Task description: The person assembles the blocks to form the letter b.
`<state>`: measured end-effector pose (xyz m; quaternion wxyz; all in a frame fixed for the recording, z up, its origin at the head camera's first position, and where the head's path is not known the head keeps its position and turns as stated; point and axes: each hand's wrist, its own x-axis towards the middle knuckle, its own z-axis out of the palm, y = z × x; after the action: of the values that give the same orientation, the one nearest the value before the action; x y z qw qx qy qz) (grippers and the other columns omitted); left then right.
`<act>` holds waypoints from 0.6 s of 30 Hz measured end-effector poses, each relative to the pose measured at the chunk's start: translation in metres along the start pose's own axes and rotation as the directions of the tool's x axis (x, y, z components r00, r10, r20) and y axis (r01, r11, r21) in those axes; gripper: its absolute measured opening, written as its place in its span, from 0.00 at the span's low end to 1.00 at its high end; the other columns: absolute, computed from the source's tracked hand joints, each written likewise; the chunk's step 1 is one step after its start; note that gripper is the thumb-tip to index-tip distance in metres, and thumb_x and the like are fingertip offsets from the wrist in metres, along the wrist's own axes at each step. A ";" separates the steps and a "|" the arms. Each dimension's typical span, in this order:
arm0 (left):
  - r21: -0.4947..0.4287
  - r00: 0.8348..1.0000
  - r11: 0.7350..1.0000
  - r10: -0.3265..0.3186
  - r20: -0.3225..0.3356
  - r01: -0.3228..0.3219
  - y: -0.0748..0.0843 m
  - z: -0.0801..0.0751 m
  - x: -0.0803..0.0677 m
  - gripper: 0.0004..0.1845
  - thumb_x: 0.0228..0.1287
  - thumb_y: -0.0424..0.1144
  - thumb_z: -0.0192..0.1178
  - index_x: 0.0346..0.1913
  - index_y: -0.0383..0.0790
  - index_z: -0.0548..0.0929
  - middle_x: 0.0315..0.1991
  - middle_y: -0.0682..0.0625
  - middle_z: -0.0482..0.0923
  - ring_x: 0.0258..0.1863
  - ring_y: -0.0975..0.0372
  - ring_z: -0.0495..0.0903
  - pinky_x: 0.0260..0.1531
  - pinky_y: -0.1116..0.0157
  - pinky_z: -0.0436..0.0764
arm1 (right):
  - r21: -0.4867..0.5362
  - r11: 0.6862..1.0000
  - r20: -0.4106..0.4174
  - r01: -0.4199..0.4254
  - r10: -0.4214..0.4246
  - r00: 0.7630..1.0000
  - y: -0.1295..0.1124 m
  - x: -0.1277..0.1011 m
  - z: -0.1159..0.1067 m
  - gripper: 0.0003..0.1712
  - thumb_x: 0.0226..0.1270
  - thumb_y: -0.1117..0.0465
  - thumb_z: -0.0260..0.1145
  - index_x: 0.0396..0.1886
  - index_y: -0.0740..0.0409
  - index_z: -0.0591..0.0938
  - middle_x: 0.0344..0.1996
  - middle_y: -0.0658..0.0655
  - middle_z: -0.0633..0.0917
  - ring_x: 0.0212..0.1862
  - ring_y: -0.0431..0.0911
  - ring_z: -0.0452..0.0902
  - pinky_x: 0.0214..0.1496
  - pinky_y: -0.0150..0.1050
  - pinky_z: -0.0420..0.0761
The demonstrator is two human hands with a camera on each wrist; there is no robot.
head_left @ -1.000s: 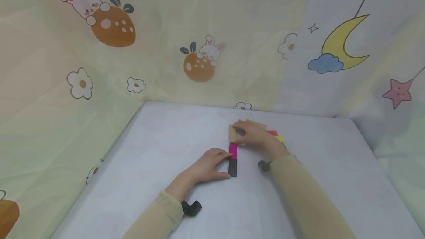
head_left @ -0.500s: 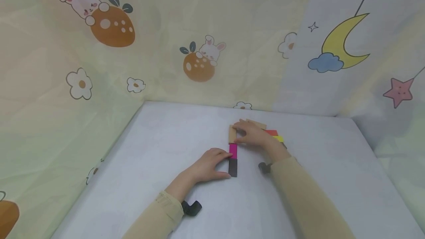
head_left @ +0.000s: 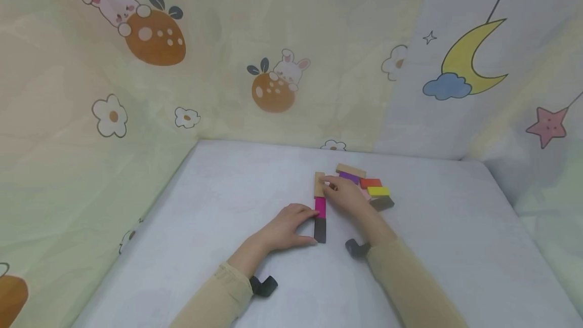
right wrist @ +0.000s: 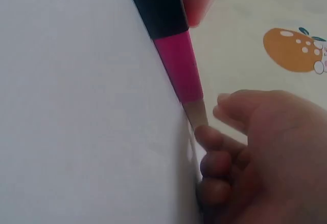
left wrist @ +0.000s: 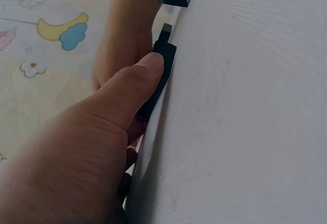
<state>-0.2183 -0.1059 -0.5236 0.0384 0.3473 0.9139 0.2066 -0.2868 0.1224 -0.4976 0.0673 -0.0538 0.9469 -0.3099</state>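
Note:
Three blocks lie end to end in a straight row: a black block (head_left: 320,232) nearest, a magenta block (head_left: 321,206) in the middle and a plain wooden block (head_left: 319,188) farthest. My left hand (head_left: 286,224) rests at the row's left side, thumb at the black block's near end and a fingertip against the magenta one. In the left wrist view the thumb lies on the black block (left wrist: 159,83). My right hand (head_left: 349,197) is beside the wooden block, fingertips at its right edge. The right wrist view shows its thumb and fingers apart, with the wooden block (right wrist: 196,115) partly hidden.
Right of the row is a loose cluster: another wooden block (head_left: 350,170), a purple block (head_left: 349,178), a red block (head_left: 371,182), a yellow block (head_left: 379,191), a dark grey block (head_left: 383,203) and a partly hidden pink block (head_left: 366,194). Printed cloth walls surround the white table (head_left: 205,181).
My right hand has loosened from the wooden block and drawn back toward me, uncovering the cluster's purple block and more of the other blocks. My left hand and the row stay put.

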 end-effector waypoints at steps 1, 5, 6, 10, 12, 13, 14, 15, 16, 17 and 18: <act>0.000 1.000 1.000 -0.003 0.003 0.003 0.000 0.000 0.000 0.40 0.58 0.66 0.64 0.72 0.59 0.68 0.64 0.56 0.72 0.68 0.61 0.67 0.71 0.58 0.66 | -0.001 1.000 -0.001 0.022 -0.022 1.000 0.002 0.000 0.001 0.24 0.71 0.41 0.57 0.66 0.28 0.75 0.57 0.50 0.83 0.56 0.50 0.78 0.57 0.54 0.78; -0.001 1.000 1.000 -0.010 0.006 0.010 0.000 0.001 0.000 0.40 0.58 0.66 0.64 0.72 0.59 0.68 0.65 0.56 0.71 0.69 0.61 0.66 0.71 0.57 0.66 | -0.071 0.995 -0.005 0.065 -0.065 0.998 0.009 -0.001 0.003 0.27 0.71 0.39 0.58 0.69 0.28 0.72 0.61 0.50 0.82 0.62 0.51 0.76 0.65 0.58 0.74; 0.000 1.000 1.000 -0.011 0.008 0.011 0.000 0.000 0.000 0.40 0.58 0.66 0.64 0.72 0.59 0.68 0.65 0.57 0.71 0.69 0.61 0.66 0.72 0.57 0.66 | -0.089 0.993 -0.001 0.072 -0.072 0.997 0.010 -0.001 0.003 0.28 0.71 0.39 0.58 0.70 0.28 0.71 0.59 0.50 0.82 0.60 0.51 0.77 0.65 0.58 0.74; 0.007 1.000 1.000 -0.008 0.012 0.008 0.001 -0.001 0.001 0.40 0.58 0.67 0.63 0.72 0.59 0.68 0.65 0.56 0.71 0.69 0.61 0.66 0.72 0.57 0.66 | -0.143 0.986 0.010 0.090 -0.090 0.996 0.010 -0.004 0.002 0.29 0.71 0.38 0.57 0.71 0.29 0.69 0.36 0.49 0.83 0.43 0.47 0.76 0.53 0.50 0.78; 0.008 1.000 1.000 -0.002 0.009 0.002 0.001 -0.001 0.001 0.40 0.58 0.66 0.63 0.72 0.59 0.68 0.65 0.56 0.72 0.69 0.61 0.66 0.72 0.57 0.65 | -0.168 0.981 0.009 0.096 -0.096 0.995 0.009 -0.004 0.002 0.30 0.71 0.38 0.56 0.72 0.29 0.68 0.32 0.50 0.81 0.41 0.46 0.75 0.49 0.47 0.77; 0.008 1.000 1.000 0.000 0.007 0.000 0.000 -0.001 0.001 0.40 0.58 0.66 0.63 0.72 0.58 0.68 0.65 0.56 0.72 0.69 0.61 0.66 0.72 0.57 0.65 | -0.180 0.978 0.008 0.101 -0.101 0.995 0.009 -0.004 0.003 0.30 0.71 0.38 0.56 0.72 0.30 0.68 0.33 0.50 0.82 0.42 0.46 0.76 0.48 0.47 0.76; 0.008 1.000 1.000 0.002 0.005 -0.002 0.000 -0.001 0.000 0.40 0.58 0.66 0.63 0.72 0.58 0.68 0.65 0.56 0.72 0.69 0.61 0.66 0.72 0.57 0.65 | -0.191 0.976 0.011 0.103 -0.102 0.995 0.008 -0.005 0.003 0.30 0.71 0.38 0.56 0.72 0.30 0.68 0.36 0.51 0.83 0.44 0.47 0.76 0.50 0.48 0.77; 0.008 1.000 1.000 0.003 0.003 -0.003 0.000 -0.001 0.000 0.40 0.58 0.66 0.64 0.71 0.58 0.68 0.64 0.56 0.72 0.69 0.61 0.66 0.72 0.57 0.65 | -0.195 0.975 0.013 0.107 -0.106 0.994 0.008 -0.004 0.004 0.30 0.72 0.38 0.56 0.72 0.30 0.68 0.42 0.51 0.85 0.48 0.48 0.78 0.52 0.50 0.77; 0.007 1.000 1.000 0.002 0.003 -0.002 0.000 -0.001 0.000 0.39 0.58 0.66 0.64 0.71 0.58 0.68 0.64 0.56 0.72 0.69 0.60 0.66 0.72 0.57 0.65 | -0.204 0.973 0.015 0.108 -0.108 0.994 0.008 -0.004 0.004 0.30 0.72 0.38 0.55 0.72 0.30 0.68 0.48 0.53 0.85 0.52 0.49 0.79 0.54 0.51 0.78; 0.006 1.000 1.000 0.003 0.002 -0.003 0.000 0.000 0.000 0.39 0.58 0.66 0.64 0.71 0.58 0.69 0.64 0.56 0.72 0.69 0.60 0.66 0.72 0.57 0.65 | -0.213 0.971 0.018 0.112 -0.111 0.994 0.008 -0.003 0.005 0.30 0.72 0.38 0.55 0.72 0.31 0.68 0.54 0.53 0.84 0.57 0.50 0.79 0.59 0.53 0.77; 0.006 1.000 1.000 0.002 0.003 -0.002 0.000 0.000 0.000 0.39 0.58 0.66 0.63 0.71 0.58 0.68 0.64 0.56 0.72 0.69 0.60 0.66 0.72 0.57 0.65 | -0.216 0.970 0.021 0.111 -0.109 0.994 0.008 -0.003 0.005 0.30 0.72 0.38 0.55 0.73 0.31 0.68 0.59 0.53 0.83 0.61 0.52 0.77 0.62 0.55 0.76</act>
<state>-0.2185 -0.1061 -0.5235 0.0385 0.3486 0.9141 0.2033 -0.2836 0.1259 -0.5064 0.0481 -0.1148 0.9702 -0.2079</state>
